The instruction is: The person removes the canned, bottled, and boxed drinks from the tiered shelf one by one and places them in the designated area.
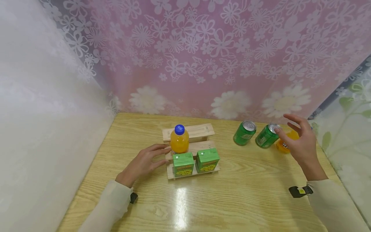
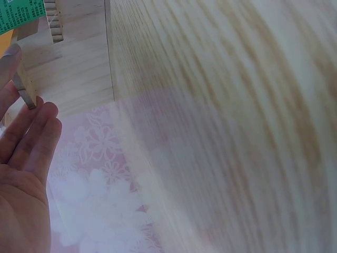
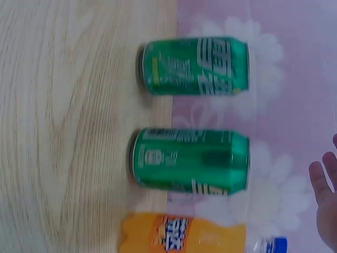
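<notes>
A small wooden step rack (image 1: pixel 200 130) holds an orange drink bottle (image 1: pixel 179 141) with a blue cap and, on its lowest step, two green drink cartons (image 1: pixel 184 165). My left hand (image 1: pixel 142 164) is at the rack's left end, fingers lightly extended; the left wrist view has its fingertips (image 2: pixel 48 110) right at a wooden slat. To the right stand two green soda cans (image 1: pixel 244 133), upright. Above a second orange drink bottle (image 3: pixel 184 234) hovers my right hand (image 1: pixel 302 143), fingers spread, nothing in it. It partly covers that bottle in the head view.
Everything stands on a light wood-grain table (image 1: pixel 226 199). A pink flowered curtain (image 1: pixel 188 74) hangs along its back edge. Pale coverings rise at the left (image 1: pixel 52 112) and right sides. Light glares off the table's front middle.
</notes>
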Demonstrator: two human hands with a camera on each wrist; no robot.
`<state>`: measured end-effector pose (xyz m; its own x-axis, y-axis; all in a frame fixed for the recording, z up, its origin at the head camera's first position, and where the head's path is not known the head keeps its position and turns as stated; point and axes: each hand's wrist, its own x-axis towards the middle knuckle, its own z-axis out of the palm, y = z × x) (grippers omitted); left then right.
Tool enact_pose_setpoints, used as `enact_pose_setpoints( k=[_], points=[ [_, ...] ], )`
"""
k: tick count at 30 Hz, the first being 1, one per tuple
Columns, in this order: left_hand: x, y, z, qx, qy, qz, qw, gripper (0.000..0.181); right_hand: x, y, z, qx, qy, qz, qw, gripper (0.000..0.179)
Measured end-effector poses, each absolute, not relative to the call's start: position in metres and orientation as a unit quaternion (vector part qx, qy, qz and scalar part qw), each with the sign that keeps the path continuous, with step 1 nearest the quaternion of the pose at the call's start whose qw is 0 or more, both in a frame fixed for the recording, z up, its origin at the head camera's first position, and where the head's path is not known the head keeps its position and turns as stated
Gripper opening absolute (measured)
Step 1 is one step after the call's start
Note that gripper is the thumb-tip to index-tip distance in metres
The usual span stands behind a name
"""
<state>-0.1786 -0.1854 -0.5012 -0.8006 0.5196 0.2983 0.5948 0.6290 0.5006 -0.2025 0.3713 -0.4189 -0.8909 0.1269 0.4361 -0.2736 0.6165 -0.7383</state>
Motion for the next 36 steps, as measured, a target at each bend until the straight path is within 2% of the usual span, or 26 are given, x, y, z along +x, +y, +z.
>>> enact_pose_setpoints(
  k=[6,15,23,36],
  points=[
    [-0.179,-0.185,-0.502,-0.308,-0.901,-0.3,0.059,0.05,-0.205,0.343,-0.422,0.094,-0.864,0.44,0.227,0.063],
    [-0.179,-0.185,-0.502,-0.306,-0.901,-0.302,0.06,0.051,-0.209,0.305,-0.42,0.121,-0.852,0.467,0.205,0.063],
    [-0.178,-0.183,-0.503,-0.317,-0.898,-0.295,0.08,0.052,-0.209,0.266,-0.423,0.172,-0.836,0.496,0.157,0.061],
    [-0.178,-0.184,-0.502,-0.313,-0.899,-0.298,0.073,0.05,-0.21,0.214,-0.424,0.234,-0.815,0.526,0.066,0.056]
  ],
)
